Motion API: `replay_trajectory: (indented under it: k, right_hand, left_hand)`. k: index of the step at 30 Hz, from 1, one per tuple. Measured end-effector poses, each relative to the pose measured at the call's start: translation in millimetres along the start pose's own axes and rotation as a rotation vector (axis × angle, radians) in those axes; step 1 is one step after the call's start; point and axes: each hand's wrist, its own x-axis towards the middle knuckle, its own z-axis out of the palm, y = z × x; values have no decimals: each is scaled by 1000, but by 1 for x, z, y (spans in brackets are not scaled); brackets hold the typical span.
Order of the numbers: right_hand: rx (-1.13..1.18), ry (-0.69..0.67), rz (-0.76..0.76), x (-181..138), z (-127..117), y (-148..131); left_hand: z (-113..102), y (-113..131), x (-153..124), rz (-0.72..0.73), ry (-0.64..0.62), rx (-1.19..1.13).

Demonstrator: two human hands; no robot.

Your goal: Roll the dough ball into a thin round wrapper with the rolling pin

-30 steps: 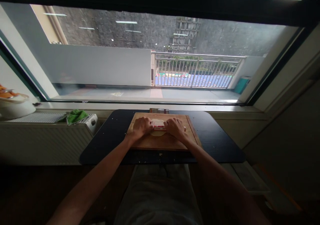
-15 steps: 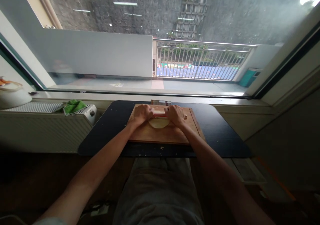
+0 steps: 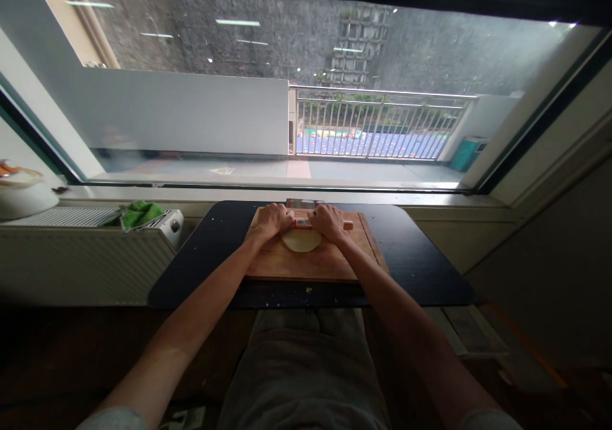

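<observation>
A wooden board (image 3: 313, 265) lies on a small black table (image 3: 411, 270) under the window. On the board sits a flat round of pale dough (image 3: 301, 240). A rolling pin (image 3: 303, 223) with a red band lies across the dough's far edge. My left hand (image 3: 270, 220) is closed over the pin's left part. My right hand (image 3: 329, 221) is closed over its right part, and the pin's wooden end (image 3: 349, 226) sticks out past it. Both arms are stretched forward.
A white radiator (image 3: 71, 251) stands to the left with a green cloth (image 3: 138, 214) on top and a white bowl (image 3: 21, 197) further left. A small reddish object (image 3: 305, 203) lies at the table's far edge. Crumbs dot the black table.
Both hands have pushed the rolling pin away from me, from the middle of the dough to its far edge, so more of the dough shows. The camera tilted slightly.
</observation>
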Motion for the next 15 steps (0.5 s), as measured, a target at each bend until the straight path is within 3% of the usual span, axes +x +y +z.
replay_trajectory:
  k: [10, 15]
  right_hand:
    - [-50, 90, -115, -42, 14, 5]
    - [-43, 103, -141, -57, 15, 5]
  left_hand:
    - [5, 3, -58, 70, 59, 42]
    - [7, 2, -71, 94, 43, 35]
